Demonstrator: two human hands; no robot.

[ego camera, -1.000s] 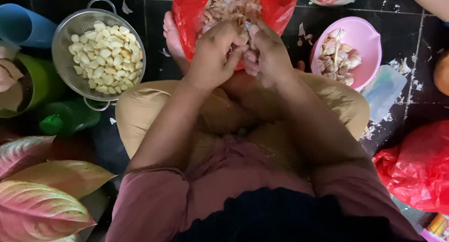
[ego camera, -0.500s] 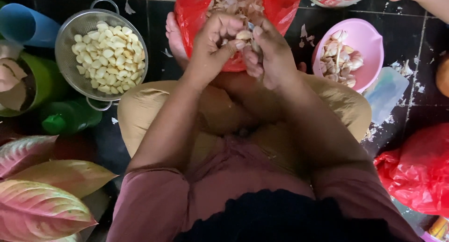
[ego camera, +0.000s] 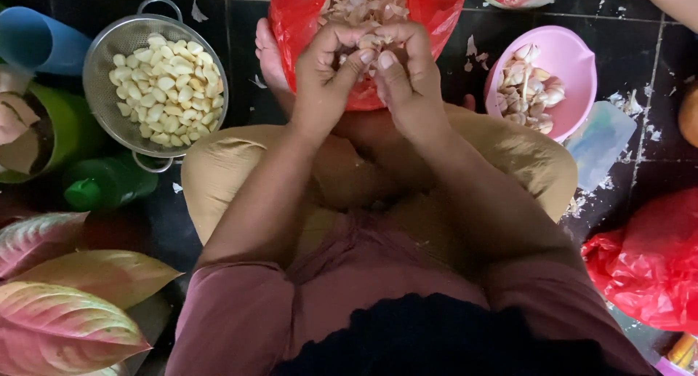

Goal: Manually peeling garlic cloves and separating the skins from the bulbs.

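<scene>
Both hands met directly above the red bag of garlic skins (ego camera: 436,12). The left hand (ego camera: 323,74) and right hand (ego camera: 407,81) pinched one garlic clove (ego camera: 371,41) between their fingertips, equally near; its long axis could not be told. The metal colander (ego camera: 102,52) at left held peeled cloves; the pink bowl (ego camera: 574,60) at right held unpeeled ones.
</scene>
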